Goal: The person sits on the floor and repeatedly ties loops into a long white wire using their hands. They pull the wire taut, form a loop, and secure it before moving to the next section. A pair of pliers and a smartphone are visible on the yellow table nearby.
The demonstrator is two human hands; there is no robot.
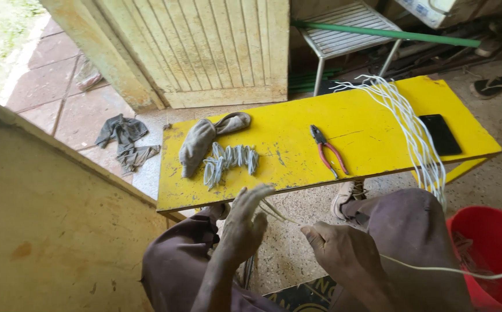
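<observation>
Both hands work one white wire (436,269): right hand (343,254) pinches it, left hand (245,222) open-fingered; keeping it taut seems wise.

small informal workshop at an open doorway, concrete floor

low yellow work table (297,167), paint scuffed, with red-handled pliers (327,150), a bundle of short white wire pieces (229,160), long white wires (413,124) draped over its edge; worn wooden door (205,52); metal stool (349,29) and green pipe (390,33) behind; red bucket (497,242); rags (125,141) on the floor; paved yard outside.
</observation>
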